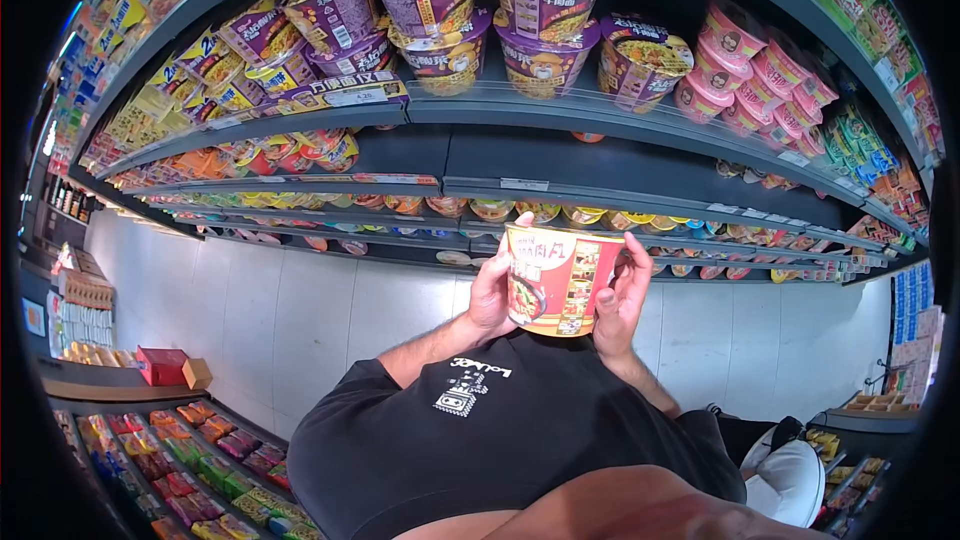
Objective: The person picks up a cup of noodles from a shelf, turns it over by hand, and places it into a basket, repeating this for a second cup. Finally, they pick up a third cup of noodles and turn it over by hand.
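A red and cream instant noodle cup [562, 285] is held up in front of my chest, nearly upright, its printed side towards the camera. My left hand [492, 285] wraps its left side, with a fingertip at the rim. On the other side, my right hand [625, 298] grips the cup, thumb on the printed wall and fingers behind, partly hidden. Beyond the cup run the shelves, where purple instant noodle cups [548, 0] stand stacked in twos.
Pink cups [728, 55] are piled on the upper shelf at the right. A grey shelf edge [520, 120] crosses ahead of me. Behind at left, a rack of bright packets [190, 455] stands by a red box [162, 367]. White floor tiles [300, 315] lie below.
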{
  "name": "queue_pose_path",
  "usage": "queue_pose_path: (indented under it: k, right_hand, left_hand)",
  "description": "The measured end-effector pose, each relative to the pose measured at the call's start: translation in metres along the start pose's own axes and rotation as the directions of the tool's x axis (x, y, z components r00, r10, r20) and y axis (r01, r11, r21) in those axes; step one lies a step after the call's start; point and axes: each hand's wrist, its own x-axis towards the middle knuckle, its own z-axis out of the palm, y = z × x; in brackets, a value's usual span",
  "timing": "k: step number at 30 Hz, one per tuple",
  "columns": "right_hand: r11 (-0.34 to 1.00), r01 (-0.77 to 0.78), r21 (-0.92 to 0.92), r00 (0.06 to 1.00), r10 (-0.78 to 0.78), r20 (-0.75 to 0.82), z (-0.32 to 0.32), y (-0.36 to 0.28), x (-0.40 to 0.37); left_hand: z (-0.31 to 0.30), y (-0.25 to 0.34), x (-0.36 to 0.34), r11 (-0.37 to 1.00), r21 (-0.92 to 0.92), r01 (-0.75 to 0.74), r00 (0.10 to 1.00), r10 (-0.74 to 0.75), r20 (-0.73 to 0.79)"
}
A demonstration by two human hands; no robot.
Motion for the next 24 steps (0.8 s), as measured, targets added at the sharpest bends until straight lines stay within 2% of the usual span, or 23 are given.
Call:
queue_pose_path:
  k: [5, 6, 9, 13, 15, 19, 21, 22, 24]
  right_hand:
    - [0.997, -0.071, 0.011, 0.997, 0.071, 0.011, 0.003, 0.001, -0.008]
    - [0.998, -0.067, 0.017, 0.998, 0.067, 0.010, 0.004, 0.002, -0.009]
    - [0.999, -0.043, 0.007, 0.999, 0.043, 0.018, 0.003, 0.007, -0.010]
    - [1.000, -0.013, -0.002, 1.000, 0.013, 0.024, 0.008, 0.005, -0.011]
    - [1.000, -0.012, 0.025, 0.999, 0.011, 0.030, 0.006, 0.007, -0.011]
    - [0.995, 0.042, -0.088, 0.998, -0.046, -0.038, -0.004, 0.013, -0.017]
    - [0.994, 0.075, 0.085, 0.997, -0.074, -0.018, -0.004, 0.012, -0.019]
    - [0.998, 0.028, 0.063, 0.999, -0.027, -0.018, -0.004, 0.013, -0.020]
    - [0.998, 0.056, -0.006, 0.998, -0.056, -0.011, 0.001, 0.008, -0.018]
  left_hand:
    - [0.012, 0.001, 0.001, 0.999, 0.036, 0.004, 0.999, -0.006, 0.045]
    - [0.013, 0.002, -0.001, 0.999, -0.008, 0.046, 0.997, -0.045, 0.066]
    - [0.005, 0.004, -0.007, 0.995, 0.018, 0.097, 0.993, -0.098, 0.067]
    - [-0.002, 0.002, -0.009, 0.995, -0.010, 0.096, 0.994, -0.095, 0.062]
    - [-0.003, -0.001, -0.009, 0.992, -0.104, 0.071, 0.995, -0.063, 0.076]
    - [-0.001, -0.001, -0.012, 0.992, -0.115, 0.061, 0.995, -0.051, 0.088]
    - [0.005, 0.005, -0.014, 0.997, -0.036, 0.068, 0.998, -0.068, -0.006]
    - [0.005, 0.006, -0.013, 0.995, -0.071, 0.073, 0.997, -0.070, 0.035]
    - [0.005, 0.005, -0.015, 0.995, -0.079, 0.062, 0.998, -0.060, 0.025]
